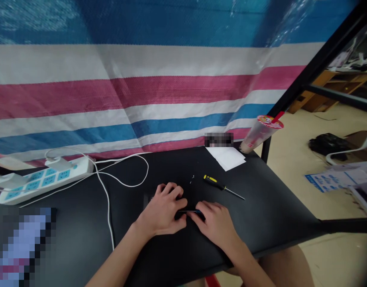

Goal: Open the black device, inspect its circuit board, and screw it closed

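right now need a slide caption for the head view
The left hand and right hand meet at a thin dark object on a black table, near a screwdriver and a power strip

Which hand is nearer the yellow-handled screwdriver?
Right hand. It lies just below the screwdriver in the view, apart from it; the left hand is further off, down and to the screwdriver's left.

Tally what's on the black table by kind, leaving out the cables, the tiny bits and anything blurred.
Yellow-handled screwdriver: 1
White power strip: 1
White paper sheet: 1
Clear plastic cup: 1
Slim black and blue item: 1
Total: 5
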